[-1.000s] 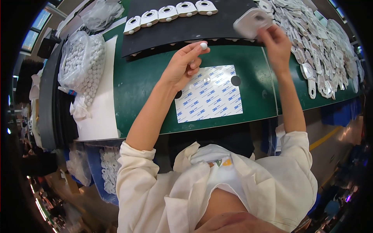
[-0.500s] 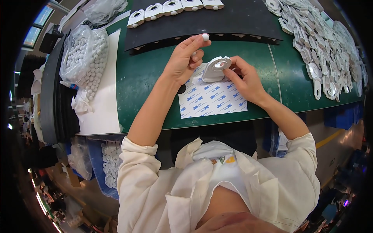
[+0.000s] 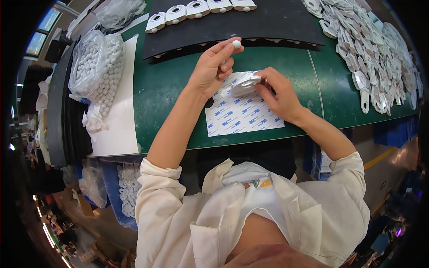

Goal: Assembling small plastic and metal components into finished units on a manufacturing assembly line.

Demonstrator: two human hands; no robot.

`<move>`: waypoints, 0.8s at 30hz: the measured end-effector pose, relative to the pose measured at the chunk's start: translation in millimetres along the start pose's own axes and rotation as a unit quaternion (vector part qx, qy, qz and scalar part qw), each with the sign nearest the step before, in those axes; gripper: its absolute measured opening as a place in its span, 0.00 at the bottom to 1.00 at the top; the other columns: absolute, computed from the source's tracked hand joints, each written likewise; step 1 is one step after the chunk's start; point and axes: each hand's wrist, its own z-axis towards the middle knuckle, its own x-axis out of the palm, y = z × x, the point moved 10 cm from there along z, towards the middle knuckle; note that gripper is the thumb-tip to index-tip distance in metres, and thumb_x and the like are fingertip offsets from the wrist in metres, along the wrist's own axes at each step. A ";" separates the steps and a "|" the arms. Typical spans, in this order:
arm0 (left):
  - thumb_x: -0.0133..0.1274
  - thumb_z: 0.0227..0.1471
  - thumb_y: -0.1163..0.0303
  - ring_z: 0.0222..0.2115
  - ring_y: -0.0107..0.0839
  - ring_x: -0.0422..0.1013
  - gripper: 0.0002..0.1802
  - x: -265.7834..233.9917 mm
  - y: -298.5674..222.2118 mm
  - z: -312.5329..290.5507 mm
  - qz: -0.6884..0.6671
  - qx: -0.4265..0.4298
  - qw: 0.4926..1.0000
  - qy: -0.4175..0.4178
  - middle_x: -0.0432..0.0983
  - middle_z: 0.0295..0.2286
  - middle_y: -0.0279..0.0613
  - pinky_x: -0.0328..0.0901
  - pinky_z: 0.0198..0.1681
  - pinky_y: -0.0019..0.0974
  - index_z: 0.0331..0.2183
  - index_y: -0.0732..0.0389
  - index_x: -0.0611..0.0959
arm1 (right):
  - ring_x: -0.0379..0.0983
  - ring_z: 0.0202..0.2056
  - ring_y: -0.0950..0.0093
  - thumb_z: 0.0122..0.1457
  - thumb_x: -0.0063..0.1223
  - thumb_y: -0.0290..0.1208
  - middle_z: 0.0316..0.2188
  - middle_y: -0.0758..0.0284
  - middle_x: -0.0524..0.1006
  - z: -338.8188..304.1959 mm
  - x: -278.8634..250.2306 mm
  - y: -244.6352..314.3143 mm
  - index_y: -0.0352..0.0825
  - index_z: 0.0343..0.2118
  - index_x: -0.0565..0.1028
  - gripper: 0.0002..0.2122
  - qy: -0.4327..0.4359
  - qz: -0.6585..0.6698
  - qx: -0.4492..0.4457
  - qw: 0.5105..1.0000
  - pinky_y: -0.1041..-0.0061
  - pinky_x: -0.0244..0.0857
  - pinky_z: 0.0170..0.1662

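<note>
Pinched between thumb and forefinger of my left hand (image 3: 212,67) is a small white ball (image 3: 237,44), held above the table. Another white bit shows in its curled fingers, too hidden to name. My right hand (image 3: 278,94) grips the edge of a white plastic part (image 3: 244,86) with a round opening, tilted low over a printed sheet (image 3: 246,117). The ball and the part are apart.
A black mat (image 3: 232,24) at the back bears a row of white plastic parts (image 3: 198,9) with balls. A clear bag of white balls (image 3: 97,67) stands at left. White parts lie heaped (image 3: 373,58) at right on the green table (image 3: 174,73).
My right hand has tipped the white plastic part down toward the sheet, so it leans lower and flatter. My left hand with the ball has barely moved.
</note>
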 end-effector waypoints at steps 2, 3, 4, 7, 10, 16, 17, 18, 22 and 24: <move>0.51 0.52 0.67 0.16 0.13 0.52 0.18 -0.3 0.1 -0.6 0.018 -0.002 1.000 -0.010 0.71 0.36 0.36 0.48 0.15 0.16 0.45 0.62 0.73 | 0.66 0.29 0.82 0.56 0.45 0.21 0.29 0.69 0.70 1.9 0.5 5.7 0.31 0.36 0.67 0.06 -0.002 -0.009 -0.026 1.000 0.84 0.62 0.33; 0.51 0.52 0.67 0.16 0.13 0.52 0.18 0.0 0.0 -0.8 0.018 -0.002 1.000 -0.009 0.71 0.36 0.36 0.48 0.15 0.16 0.45 0.62 0.73 | 0.66 0.29 0.82 0.56 0.45 0.21 0.30 0.69 0.70 2.4 0.4 10.6 0.31 0.37 0.67 0.06 -0.005 -0.017 -0.052 0.999 0.83 0.62 0.33; 0.51 0.51 0.68 0.16 0.13 0.52 0.18 0.1 -0.3 -1.0 0.023 0.000 1.000 -0.007 0.71 0.35 0.36 0.48 0.15 0.16 0.45 0.62 0.73 | 0.66 0.29 0.82 0.56 0.45 0.21 0.30 0.69 0.70 2.2 0.3 9.2 0.31 0.37 0.67 0.06 -0.006 -0.017 -0.051 0.999 0.83 0.62 0.33; 0.53 0.49 0.70 0.16 0.13 0.52 0.17 2.8 -2.1 -1.6 0.044 0.006 0.999 -0.005 0.72 0.33 0.34 0.49 0.15 0.16 0.43 0.61 0.74 | 0.68 0.31 0.81 0.58 0.43 0.23 0.33 0.68 0.71 2.8 -5.2 -29.2 0.32 0.40 0.66 0.08 -0.039 0.263 0.074 0.961 0.82 0.63 0.36; 0.56 0.46 0.73 0.15 0.13 0.54 0.16 5.0 -2.0 -2.9 0.078 0.013 0.997 -0.005 0.73 0.30 0.33 0.49 0.15 0.16 0.40 0.61 0.76 | 0.69 0.36 0.79 0.61 0.39 0.27 0.37 0.67 0.71 6.3 -15.2 -50.1 0.33 0.43 0.65 0.09 -0.089 0.361 0.123 0.920 0.79 0.64 0.41; 0.59 0.41 0.74 0.16 0.13 0.57 0.15 15.5 -0.4 -8.5 0.150 0.004 0.989 0.005 0.73 0.27 0.32 0.49 0.16 0.18 0.36 0.61 0.78 | 0.66 0.42 0.78 0.62 0.38 0.32 0.40 0.66 0.69 7.1 -8.7 -65.9 0.35 0.47 0.63 0.12 -0.097 0.584 0.167 0.789 0.78 0.61 0.46; 0.60 0.40 0.74 0.16 0.13 0.57 0.15 16.2 0.0 -8.9 0.165 0.003 0.986 0.010 0.73 0.26 0.32 0.50 0.17 0.18 0.36 0.61 0.79 | 0.66 0.42 0.78 0.62 0.38 0.32 0.40 0.66 0.69 7.1 -8.3 -66.1 0.35 0.47 0.63 0.12 -0.096 0.584 0.166 0.789 0.78 0.61 0.46; 0.60 0.40 0.74 0.16 0.13 0.57 0.15 17.4 0.2 -8.9 0.165 0.002 0.986 0.011 0.73 0.26 0.32 0.50 0.17 0.18 0.36 0.61 0.79 | 0.66 0.42 0.78 0.62 0.38 0.32 0.40 0.66 0.69 6.6 -9.0 -66.4 0.35 0.47 0.63 0.12 -0.096 0.582 0.166 0.790 0.78 0.61 0.46; 0.59 0.41 0.75 0.16 0.13 0.56 0.15 17.1 3.6 -8.6 0.176 -0.012 0.984 0.007 0.73 0.25 0.32 0.50 0.17 0.17 0.36 0.61 0.78 | 0.66 0.41 0.78 0.62 0.38 0.31 0.40 0.67 0.69 5.9 -9.2 -65.2 0.36 0.47 0.63 0.12 -0.099 0.579 0.171 0.791 0.79 0.62 0.46; 0.58 0.42 0.76 0.16 0.12 0.56 0.16 16.8 4.6 -8.8 0.180 -0.018 0.983 0.009 0.72 0.26 0.32 0.50 0.16 0.16 0.37 0.62 0.78 | 0.66 0.41 0.78 0.62 0.38 0.31 0.40 0.67 0.69 5.9 -7.6 -66.2 0.36 0.47 0.63 0.12 -0.093 0.578 0.169 0.793 0.79 0.62 0.46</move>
